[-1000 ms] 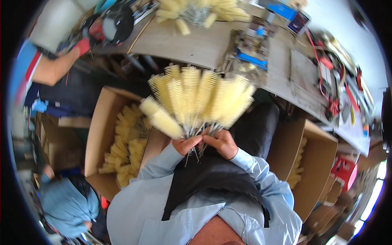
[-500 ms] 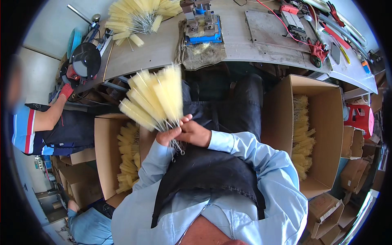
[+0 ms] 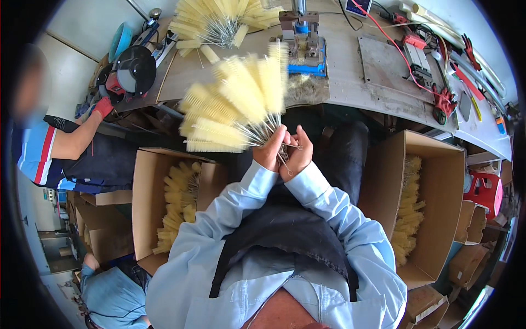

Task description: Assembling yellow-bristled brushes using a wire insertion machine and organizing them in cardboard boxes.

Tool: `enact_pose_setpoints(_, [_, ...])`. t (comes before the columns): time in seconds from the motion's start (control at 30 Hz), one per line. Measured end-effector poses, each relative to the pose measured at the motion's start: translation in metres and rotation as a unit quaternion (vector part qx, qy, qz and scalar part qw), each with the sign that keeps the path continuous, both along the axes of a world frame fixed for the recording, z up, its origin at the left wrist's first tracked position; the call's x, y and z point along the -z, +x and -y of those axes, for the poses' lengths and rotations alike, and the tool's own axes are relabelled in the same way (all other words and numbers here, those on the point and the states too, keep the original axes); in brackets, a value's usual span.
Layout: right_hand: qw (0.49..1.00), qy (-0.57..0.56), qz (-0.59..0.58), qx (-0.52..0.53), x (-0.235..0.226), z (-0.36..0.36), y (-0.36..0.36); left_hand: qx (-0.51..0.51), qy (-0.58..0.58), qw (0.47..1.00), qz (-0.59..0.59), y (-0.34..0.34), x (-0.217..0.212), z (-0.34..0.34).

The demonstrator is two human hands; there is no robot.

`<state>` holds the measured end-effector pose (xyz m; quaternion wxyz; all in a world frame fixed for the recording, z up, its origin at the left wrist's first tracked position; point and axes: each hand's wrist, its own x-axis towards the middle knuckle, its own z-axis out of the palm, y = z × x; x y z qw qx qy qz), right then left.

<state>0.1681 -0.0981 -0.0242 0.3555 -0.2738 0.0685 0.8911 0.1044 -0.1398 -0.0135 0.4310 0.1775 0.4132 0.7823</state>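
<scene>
A bundle of yellow brushes point(image 3: 235, 107) is held in front of the chest, above the lap, with the bristle heads fanned out up and to the left and the wire stems gathered at the bottom right. The stems are clasped by both hands together: the grip of the left hand point(image 3: 269, 149) is closed around the stems from the left, and the grip of the right hand point(image 3: 298, 156) is closed on the same stems just beside it, the two hands touching. A few loose wire ends are seen sticking out below the fingers.

On the left, an open cardboard box point(image 3: 148, 203) is partly filled with more yellow brushes. On the right, a second open box point(image 3: 438, 214) holds another row of them along its inner wall. Beyond the hands, a grey desk point(image 3: 350, 82) carries a small blue machine point(image 3: 304, 44), a further heap of brushes point(image 3: 219, 24) and red-handled tools point(image 3: 444, 101) near its right end. At the far left, another person's red-gloved hand point(image 3: 102, 107) is seen at a round black grinder point(image 3: 131, 71).
</scene>
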Motion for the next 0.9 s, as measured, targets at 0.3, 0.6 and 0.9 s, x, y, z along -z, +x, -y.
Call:
enact_pose_setpoints(0.3, [0.991,0.034,0.03,-0.124,-0.026,-0.006,0.007,-0.028,-0.011,0.999,0.009,-0.015,-0.007,0.007])
enact_pose_setpoints(0.6, [0.918,0.301,0.162,-0.201,0.016,-0.026,-0.008,-0.078,-0.048,0.993,-0.071,-0.064,-0.022,-0.004])
enact_pose_setpoints(0.9, [0.384,0.635,0.436,-0.509,0.4,0.016,-0.023,-0.158,0.012,0.974,-0.159,-0.151,-0.029,-0.055])
